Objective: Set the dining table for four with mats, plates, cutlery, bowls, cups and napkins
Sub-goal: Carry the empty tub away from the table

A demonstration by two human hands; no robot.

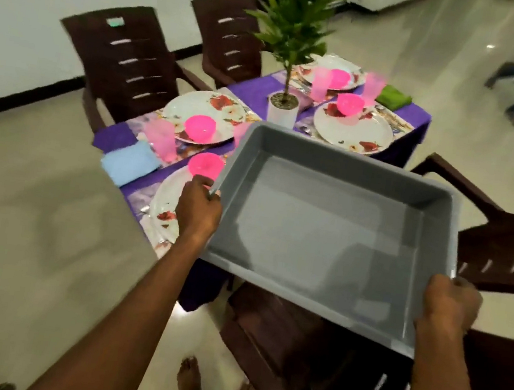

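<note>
dining table (256,94) is seen under a purple cloth, with dark brown chairs (126,60) set around it. it looks laid on all four sides, so the task is judged almost done; the step in hand is likely the removal of the carrier.

grey tub (326,234) is held in the air over the near right part of the table and a near chair, and it is seen empty. it is tilted, with the far left corner higher.

four flowered plates are laid, e.g. far-left plate (208,112), each with a pink bowl (199,127) on it. pale pink cups (160,141) are stood just beside the plates. a blue napkin (130,162) lies at the left edge, a green napkin (395,97) at the far right. cutlery is glimpsed beside the far plates but too blurred to count. a potted plant (283,106) stands mid-table.

left hand (199,210) is clamped on the tub's left rim, fingers curled over the edge. right hand (449,308) is clamped on the near right corner, fingers wrapped over the rim.

to do it well: the tub should be levelled and kept high, since its left edge hangs close over the near pink bowl (206,164) and plate. it should be drawn back toward the body, clear of cups and plant. both grips should be kept until it is off the table area.
</note>
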